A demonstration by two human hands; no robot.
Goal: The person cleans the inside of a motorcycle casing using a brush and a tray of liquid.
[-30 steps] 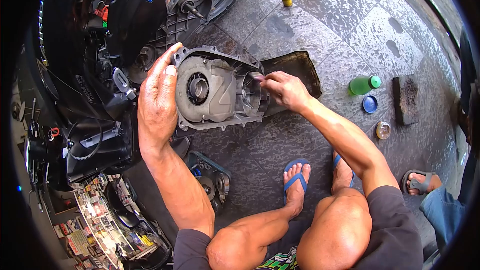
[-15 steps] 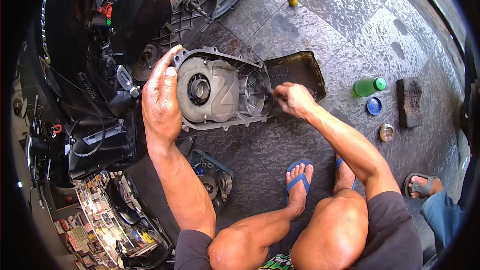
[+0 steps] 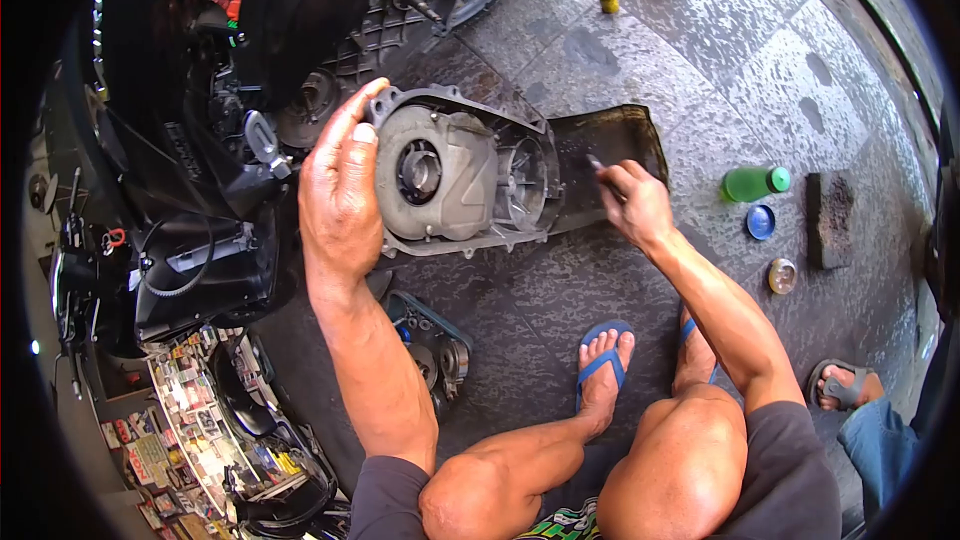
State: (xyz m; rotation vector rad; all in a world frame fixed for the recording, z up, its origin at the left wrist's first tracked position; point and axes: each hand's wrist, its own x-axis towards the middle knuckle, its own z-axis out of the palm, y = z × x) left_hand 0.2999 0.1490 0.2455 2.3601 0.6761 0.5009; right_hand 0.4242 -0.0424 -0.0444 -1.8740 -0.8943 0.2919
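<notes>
My left hand (image 3: 342, 185) is closed on the left edge of a grey metal engine cover (image 3: 470, 180), thumb on its face and fingers round behind. The cover is tilted up with its inside towards me, showing a round bearing hole and a ribbed, fan-like recess. My right hand (image 3: 637, 205) is closed round a slim tool (image 3: 595, 162) whose short grey tip sticks out; its kind cannot be made out. That hand hangs over a black shallow tray (image 3: 640, 130) with a worn brownish rim, to the right of the cover and apart from it.
A black scooter (image 3: 220, 70) stands at upper left. A tray of engine parts (image 3: 435, 345) lies below the cover. To the right are a green bottle (image 3: 750, 183), a blue lid (image 3: 760, 222), a small jar (image 3: 782, 276) and a dark block (image 3: 830, 220). Another person's sandalled foot (image 3: 842, 383) is at far right.
My right hand has moved right, from the cover's right end to over the black tray, and the tool's tip now shows. My left hand still holds the cover. The view has shifted slightly.
</notes>
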